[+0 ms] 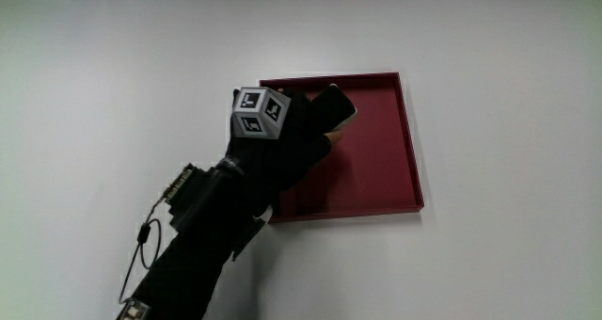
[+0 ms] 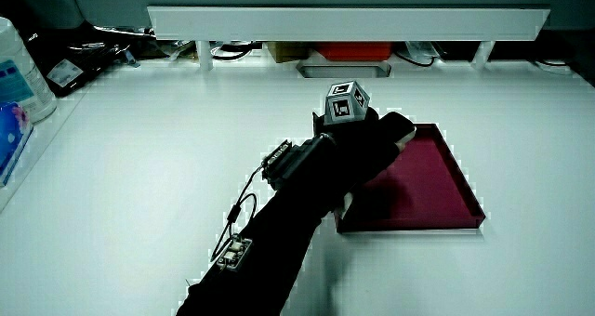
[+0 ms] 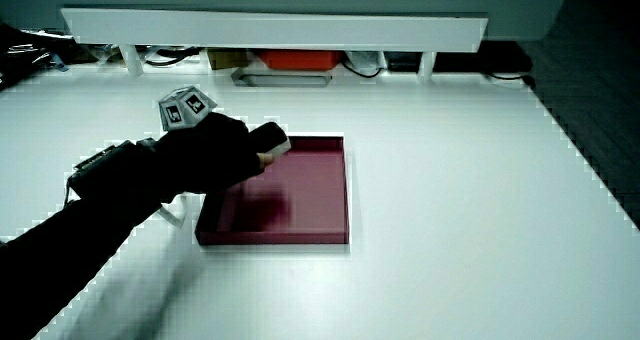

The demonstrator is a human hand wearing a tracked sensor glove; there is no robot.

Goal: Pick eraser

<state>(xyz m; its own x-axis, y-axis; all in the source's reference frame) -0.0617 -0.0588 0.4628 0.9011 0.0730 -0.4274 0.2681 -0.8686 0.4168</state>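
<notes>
The eraser (image 1: pixel 337 106) is a small dark block with a pale end, and the fingers of the gloved hand (image 1: pixel 292 136) are curled around it. The hand hovers over the dark red tray (image 1: pixel 376 146), at the tray corner farther from the person. The patterned cube (image 1: pixel 257 112) rides on the back of the hand. In both side views the eraser (image 3: pixel 274 138) (image 2: pixel 401 127) pokes out past the fingertips, just above the tray rim. The tray floor (image 3: pixel 315 190) is bare where it shows. The forearm covers the tray's nearer corner.
A low white partition (image 2: pixel 344 23) runs along the table's edge farthest from the person, with an orange box (image 2: pixel 349 51) and a grey tray under it. A white bottle (image 2: pixel 19 74) stands at the table's side edge. A thin cable (image 1: pixel 141 254) hangs off the forearm.
</notes>
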